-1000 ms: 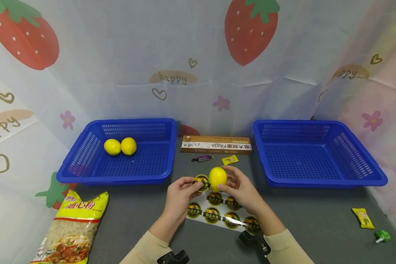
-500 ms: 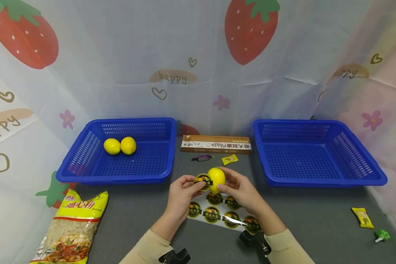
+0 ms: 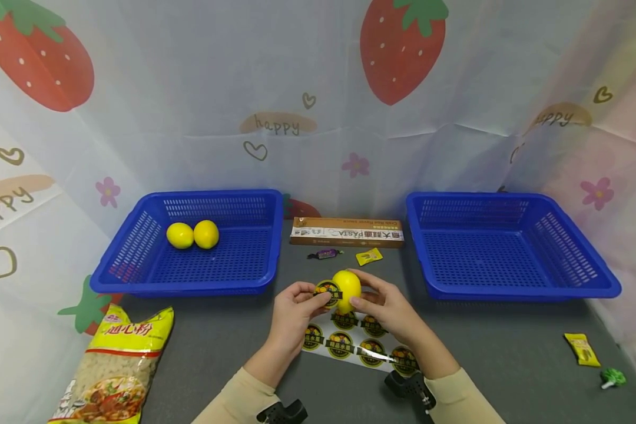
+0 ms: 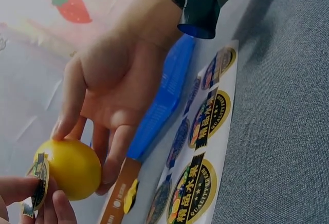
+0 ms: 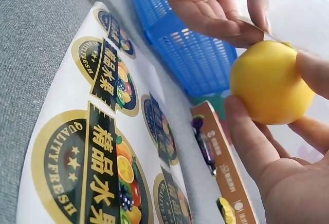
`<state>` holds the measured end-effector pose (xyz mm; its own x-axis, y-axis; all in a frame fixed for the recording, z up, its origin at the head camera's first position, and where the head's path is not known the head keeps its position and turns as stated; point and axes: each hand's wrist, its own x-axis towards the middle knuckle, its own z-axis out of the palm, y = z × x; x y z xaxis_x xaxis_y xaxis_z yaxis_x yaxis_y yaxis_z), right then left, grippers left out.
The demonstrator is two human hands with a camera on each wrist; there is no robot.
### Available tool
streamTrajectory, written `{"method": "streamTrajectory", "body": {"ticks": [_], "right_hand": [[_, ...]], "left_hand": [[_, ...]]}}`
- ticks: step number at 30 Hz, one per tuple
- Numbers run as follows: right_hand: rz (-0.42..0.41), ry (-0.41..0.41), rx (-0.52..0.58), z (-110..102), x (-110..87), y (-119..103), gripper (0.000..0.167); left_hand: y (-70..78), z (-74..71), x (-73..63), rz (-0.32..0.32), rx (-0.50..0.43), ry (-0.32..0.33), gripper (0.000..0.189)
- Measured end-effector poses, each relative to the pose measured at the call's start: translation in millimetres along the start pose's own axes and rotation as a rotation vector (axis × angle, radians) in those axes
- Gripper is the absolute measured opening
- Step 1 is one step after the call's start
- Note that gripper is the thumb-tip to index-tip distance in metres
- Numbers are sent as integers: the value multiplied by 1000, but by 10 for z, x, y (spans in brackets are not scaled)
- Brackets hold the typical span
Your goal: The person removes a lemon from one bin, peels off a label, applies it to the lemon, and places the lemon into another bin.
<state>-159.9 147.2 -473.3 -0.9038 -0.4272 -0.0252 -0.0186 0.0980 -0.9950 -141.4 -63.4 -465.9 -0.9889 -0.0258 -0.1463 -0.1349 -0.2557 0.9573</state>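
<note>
A yellow lemon (image 3: 348, 288) is held in my right hand (image 3: 381, 301), thumb on its near side and fingers behind. Between thumb and fingertips, my left hand (image 3: 295, 312) pinches a round black-and-gold sticker (image 3: 327, 292), which overlaps the lemon's left side. In the left wrist view the sticker (image 4: 39, 183) is seen nearly edge-on against the lemon (image 4: 75, 169). Its edge meets the top of the lemon (image 5: 271, 82) in the right wrist view. Below both hands lies a white sheet (image 3: 350, 359) with several matching round stickers.
Two lemons (image 3: 193, 235) sit in the left blue basket (image 3: 185, 288); another blue basket (image 3: 524, 291) stands right. Behind the hands are a pasta box (image 3: 347, 232), a purple candy (image 3: 325, 254) and a yellow packet (image 3: 369, 257). A noodle bag (image 3: 113, 365) lies front left.
My left hand has shifted slightly right, bringing the sticker from beside the lemon to overlapping its left side. The lemon has moved a little left and down with my right hand.
</note>
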Motion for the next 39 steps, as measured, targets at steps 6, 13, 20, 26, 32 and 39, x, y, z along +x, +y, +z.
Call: {"method": "streamTrajectory", "body": {"ticks": [6, 13, 20, 26, 32, 39], "right_hand": [[25, 30, -21, 36, -10, -14, 61], [61, 99, -18, 123, 1, -28, 66], [71, 143, -49, 145, 11, -52, 65], [68, 125, -69, 136, -2, -60, 62], [64, 115, -69, 132, -4, -41, 61], [69, 125, -78, 140, 0, -51, 62]], "left_hand": [[-1, 4, -2, 4, 21, 15, 22], [-11, 36, -10, -20, 41, 26, 21], [1, 59, -17, -11, 59, 28, 24], [15, 51, -10, 11, 91, 34, 25], [13, 51, -33, 28, 147, 21, 25], [13, 72, -56, 32, 150, 12, 25]]}}
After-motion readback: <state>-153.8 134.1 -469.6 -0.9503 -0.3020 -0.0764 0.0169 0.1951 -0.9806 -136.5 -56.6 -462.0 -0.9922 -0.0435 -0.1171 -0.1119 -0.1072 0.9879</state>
